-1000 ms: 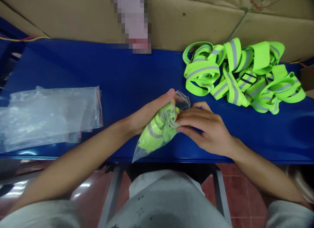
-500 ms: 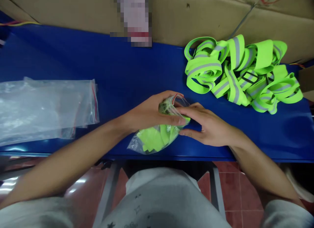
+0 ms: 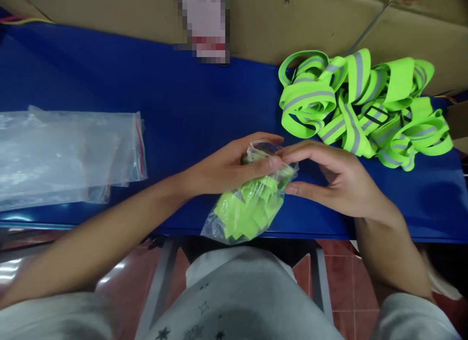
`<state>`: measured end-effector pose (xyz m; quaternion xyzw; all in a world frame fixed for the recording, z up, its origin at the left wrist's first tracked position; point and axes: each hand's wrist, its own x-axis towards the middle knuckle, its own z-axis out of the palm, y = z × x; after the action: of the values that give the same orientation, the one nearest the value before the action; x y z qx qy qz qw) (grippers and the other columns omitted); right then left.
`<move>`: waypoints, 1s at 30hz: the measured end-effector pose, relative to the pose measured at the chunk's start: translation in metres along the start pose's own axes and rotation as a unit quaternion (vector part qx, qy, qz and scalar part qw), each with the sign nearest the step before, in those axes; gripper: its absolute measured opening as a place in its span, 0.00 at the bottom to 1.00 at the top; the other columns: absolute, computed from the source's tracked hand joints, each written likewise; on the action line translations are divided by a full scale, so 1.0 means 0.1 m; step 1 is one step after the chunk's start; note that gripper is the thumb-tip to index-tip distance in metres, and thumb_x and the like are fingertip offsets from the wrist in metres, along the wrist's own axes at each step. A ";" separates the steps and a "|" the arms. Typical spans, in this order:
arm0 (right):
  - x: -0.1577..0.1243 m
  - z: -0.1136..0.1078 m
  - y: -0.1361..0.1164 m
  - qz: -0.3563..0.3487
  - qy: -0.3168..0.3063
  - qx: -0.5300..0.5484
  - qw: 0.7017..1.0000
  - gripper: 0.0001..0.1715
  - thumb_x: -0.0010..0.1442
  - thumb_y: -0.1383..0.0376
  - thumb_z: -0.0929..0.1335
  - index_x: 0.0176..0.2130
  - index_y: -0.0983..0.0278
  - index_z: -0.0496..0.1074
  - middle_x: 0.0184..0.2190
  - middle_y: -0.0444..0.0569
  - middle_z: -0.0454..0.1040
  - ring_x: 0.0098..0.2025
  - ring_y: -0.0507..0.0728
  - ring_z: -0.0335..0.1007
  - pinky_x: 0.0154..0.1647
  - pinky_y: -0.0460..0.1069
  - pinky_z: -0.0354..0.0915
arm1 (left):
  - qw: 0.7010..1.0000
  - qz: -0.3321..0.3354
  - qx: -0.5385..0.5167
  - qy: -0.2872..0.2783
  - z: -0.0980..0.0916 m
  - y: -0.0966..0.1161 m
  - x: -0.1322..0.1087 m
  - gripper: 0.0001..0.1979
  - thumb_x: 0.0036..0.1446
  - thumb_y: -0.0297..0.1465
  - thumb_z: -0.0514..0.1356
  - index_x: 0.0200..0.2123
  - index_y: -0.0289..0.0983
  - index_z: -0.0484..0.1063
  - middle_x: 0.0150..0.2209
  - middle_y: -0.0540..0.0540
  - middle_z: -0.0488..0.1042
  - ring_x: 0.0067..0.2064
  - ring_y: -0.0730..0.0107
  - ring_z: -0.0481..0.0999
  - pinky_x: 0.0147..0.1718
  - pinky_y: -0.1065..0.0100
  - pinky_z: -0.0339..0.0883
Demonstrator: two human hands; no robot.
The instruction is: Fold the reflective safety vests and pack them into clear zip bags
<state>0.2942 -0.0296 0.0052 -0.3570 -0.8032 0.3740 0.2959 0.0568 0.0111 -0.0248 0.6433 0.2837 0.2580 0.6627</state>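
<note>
A small clear zip bag (image 3: 248, 208) stuffed with a folded neon-green reflective band lies at the near edge of the blue table (image 3: 190, 106), its closed end hanging over the edge. My left hand (image 3: 230, 167) is wrapped over the bag's top, thumb and fingers pinching its mouth. My right hand (image 3: 336, 179) meets it from the right, fingertips pinching the same mouth of the bag.
A heap of loose neon-green reflective bands (image 3: 361, 106) lies at the back right of the table. A stack of clear zip bags (image 3: 69, 154) with red seal strips lies at the left. Cardboard (image 3: 292, 18) stands along the table's far side.
The bag's lower end swung toward me and now hangs over the table edge. My right hand rose from lying flat by the bag to pinching its mouth.
</note>
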 end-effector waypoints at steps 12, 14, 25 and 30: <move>0.07 0.28 0.06 -0.077 -0.122 -0.053 0.988 0.18 0.65 0.53 0.73 0.50 0.59 0.81 0.54 0.54 0.79 0.64 0.62 0.67 0.66 0.61 0.61 | 0.999 0.000 -0.024 -0.043 0.04 0.00 0.01 0.25 0.63 0.45 0.64 0.57 0.37 0.73 0.58 0.40 0.77 0.60 0.53 0.76 0.58 0.57 0.71; 0.06 0.24 0.05 -0.071 -0.052 0.002 0.996 0.11 0.67 0.58 0.72 0.46 0.58 0.82 0.49 0.51 0.81 0.58 0.59 0.74 0.61 0.58 0.67 | 0.998 0.001 -0.043 -0.040 0.01 -0.01 0.01 0.31 0.58 0.47 0.68 0.60 0.40 0.71 0.58 0.40 0.76 0.59 0.52 0.76 0.56 0.56 0.72; 0.04 0.16 0.01 0.068 0.140 -0.036 0.987 0.09 0.61 0.60 0.76 0.38 0.62 0.77 0.30 0.43 0.79 0.31 0.52 0.76 0.38 0.49 0.73 | 0.994 -0.043 -0.054 -0.082 -0.01 -0.04 -0.03 0.36 0.51 0.37 0.74 0.63 0.46 0.69 0.58 0.42 0.77 0.58 0.49 0.78 0.52 0.53 0.77; 0.01 0.35 -0.02 -0.001 0.217 -0.173 0.961 0.07 0.63 0.62 0.75 0.37 0.59 0.74 0.30 0.42 0.77 0.29 0.52 0.72 0.38 0.51 0.72 | 0.993 -0.081 -0.046 0.070 0.18 -0.01 -0.02 0.42 0.43 0.40 0.78 0.62 0.42 0.69 0.59 0.40 0.76 0.62 0.48 0.75 0.60 0.47 0.70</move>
<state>0.2670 -0.0429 -0.0121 -0.4746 -0.7724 0.1428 0.3971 0.0682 -0.0034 -0.0256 0.5674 0.3682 0.2609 0.6888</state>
